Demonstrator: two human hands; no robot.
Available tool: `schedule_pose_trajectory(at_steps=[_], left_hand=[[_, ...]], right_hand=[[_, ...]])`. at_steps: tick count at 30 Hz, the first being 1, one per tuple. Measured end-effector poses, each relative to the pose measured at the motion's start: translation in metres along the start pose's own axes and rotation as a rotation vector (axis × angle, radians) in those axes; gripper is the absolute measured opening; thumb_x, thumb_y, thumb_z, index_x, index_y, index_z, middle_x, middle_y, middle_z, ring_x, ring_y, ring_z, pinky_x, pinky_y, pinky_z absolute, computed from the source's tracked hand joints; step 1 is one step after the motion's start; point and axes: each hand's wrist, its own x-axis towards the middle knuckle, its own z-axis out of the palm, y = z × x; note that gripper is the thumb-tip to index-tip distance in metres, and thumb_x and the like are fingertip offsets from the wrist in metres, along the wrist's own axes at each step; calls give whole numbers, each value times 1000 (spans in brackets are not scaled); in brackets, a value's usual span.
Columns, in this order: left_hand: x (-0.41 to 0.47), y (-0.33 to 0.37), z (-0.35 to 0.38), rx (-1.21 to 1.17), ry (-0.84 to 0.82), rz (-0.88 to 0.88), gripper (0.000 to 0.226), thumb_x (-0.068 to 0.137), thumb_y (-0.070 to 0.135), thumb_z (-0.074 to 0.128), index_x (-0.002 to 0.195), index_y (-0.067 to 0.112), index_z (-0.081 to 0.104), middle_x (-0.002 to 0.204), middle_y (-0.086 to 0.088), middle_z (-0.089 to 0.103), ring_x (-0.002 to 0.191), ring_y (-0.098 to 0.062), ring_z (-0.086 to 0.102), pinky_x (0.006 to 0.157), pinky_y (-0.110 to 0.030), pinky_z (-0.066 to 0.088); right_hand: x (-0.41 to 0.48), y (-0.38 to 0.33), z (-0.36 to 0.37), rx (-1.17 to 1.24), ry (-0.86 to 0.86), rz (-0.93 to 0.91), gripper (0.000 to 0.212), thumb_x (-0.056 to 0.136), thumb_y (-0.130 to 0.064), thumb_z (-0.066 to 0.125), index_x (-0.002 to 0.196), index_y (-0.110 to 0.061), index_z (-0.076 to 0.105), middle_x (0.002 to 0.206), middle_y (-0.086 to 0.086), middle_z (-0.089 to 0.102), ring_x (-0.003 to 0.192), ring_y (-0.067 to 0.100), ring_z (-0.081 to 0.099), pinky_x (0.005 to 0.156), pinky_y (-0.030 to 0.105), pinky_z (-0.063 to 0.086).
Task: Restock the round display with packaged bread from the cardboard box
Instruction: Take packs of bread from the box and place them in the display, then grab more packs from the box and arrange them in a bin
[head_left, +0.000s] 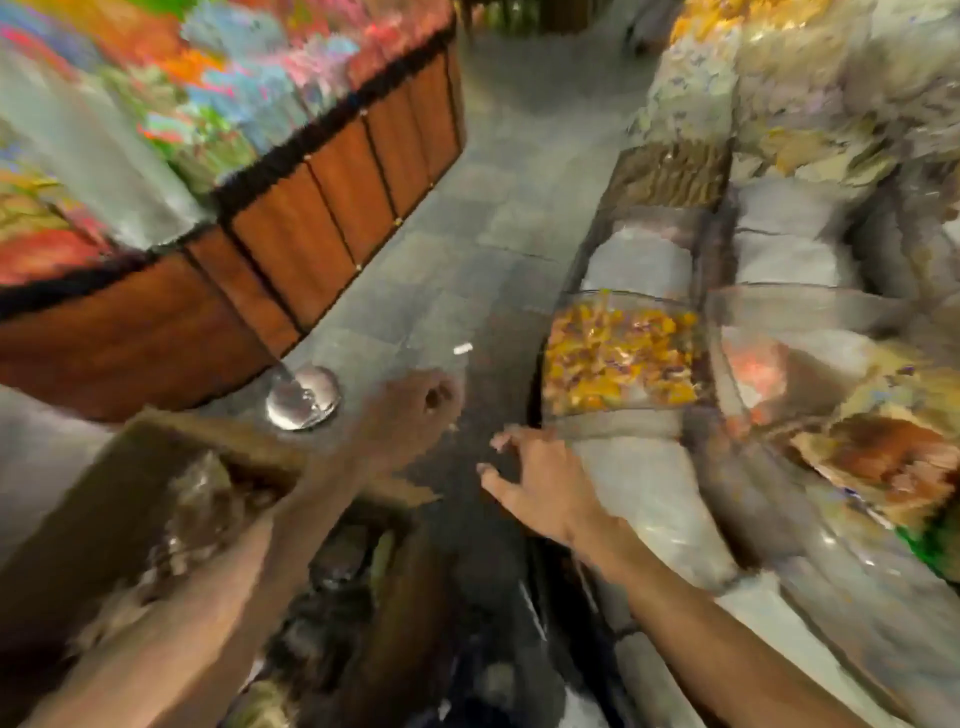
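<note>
Above the floor between cardboard box (67, 519) and display (649, 499), the right hand (540, 488) spreads empty, probably reaching back for bread (202, 499) waiting in the box, while the left hand (410, 410) is too blurred to judge.

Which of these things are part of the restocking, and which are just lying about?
Job: cardboard box, wrapped bread inside it, tiered display with clear bins, left hand, right hand.
Lying about: wood-panelled stand of colourful packets, chrome foot, white scrap on floor.
</note>
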Motion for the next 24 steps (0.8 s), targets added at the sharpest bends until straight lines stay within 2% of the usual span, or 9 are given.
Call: schedule_pose_trajectory(at_steps=[2, 4, 8, 10, 12, 15, 18, 21, 24], left_hand=[[-52, -84, -4, -40, 101, -251, 8, 94, 18, 61, 94, 15, 69, 88, -5, 68, 80, -23, 62, 76, -33, 50], [-96, -159, 2, -71, 109, -489, 8, 95, 17, 59, 94, 15, 66, 93, -7, 70, 87, -26, 66, 76, -36, 50], [-153, -255, 35, -167, -24, -775, 12, 99, 21, 56, 104, 13, 63, 100, -7, 64, 92, -22, 58, 75, -27, 41], [-160, -294, 54, -196, -37, -802, 14, 98, 26, 58, 107, 17, 63, 100, -6, 65, 97, -26, 63, 78, -28, 45], [-164, -325, 74, -262, -114, -846, 31, 94, 28, 65, 123, 19, 61, 115, -6, 66, 111, -28, 62, 89, -31, 48], [-170, -346, 95, -449, -330, -845, 29, 92, 31, 70, 115, 27, 53, 107, 7, 58, 113, -16, 56, 86, -24, 45], [-176, -359, 111, -526, -448, -795, 74, 75, 39, 86, 134, 18, 48, 132, 13, 46, 130, -11, 42, 96, -21, 38], [-186, -372, 125, -462, -453, -780, 109, 59, 58, 89, 147, 17, 38, 149, 1, 43, 137, -22, 40, 108, -34, 39], [-187, -373, 131, -457, -362, -795, 83, 72, 44, 86, 140, 15, 48, 138, 2, 51, 130, -21, 47, 100, -30, 40]], right_hand=[[23, -46, 59, -26, -197, -115, 37, 94, -31, 58, 124, -10, 61, 129, 10, 60, 120, 29, 56, 99, 32, 39], [42, -85, 117, -29, -356, -202, 45, 95, -35, 48, 125, -4, 62, 127, 14, 60, 122, 31, 54, 102, 33, 36], [79, -127, 196, -184, -490, -288, 24, 99, -21, 49, 115, -10, 62, 116, 9, 62, 111, 28, 57, 93, 35, 42], [103, -127, 238, -256, -564, -236, 25, 98, -21, 50, 119, -10, 60, 119, 8, 62, 114, 27, 56, 94, 34, 42], [118, -117, 275, -330, -698, -171, 29, 97, -27, 56, 119, -9, 59, 122, 11, 61, 117, 29, 56, 94, 36, 44], [114, -94, 324, -359, -919, -49, 41, 93, -33, 65, 123, -6, 58, 125, 13, 61, 117, 33, 57, 95, 39, 48], [114, -64, 350, -454, -940, 38, 51, 89, -33, 69, 131, -8, 56, 137, 16, 55, 126, 35, 52, 103, 39, 45], [129, -41, 351, -574, -973, 88, 66, 85, -26, 74, 141, -10, 44, 146, 17, 44, 134, 35, 43, 104, 36, 43], [136, -35, 350, -659, -1112, 70, 83, 74, -35, 85, 143, -16, 42, 145, 13, 46, 132, 34, 45, 94, 37, 50]])
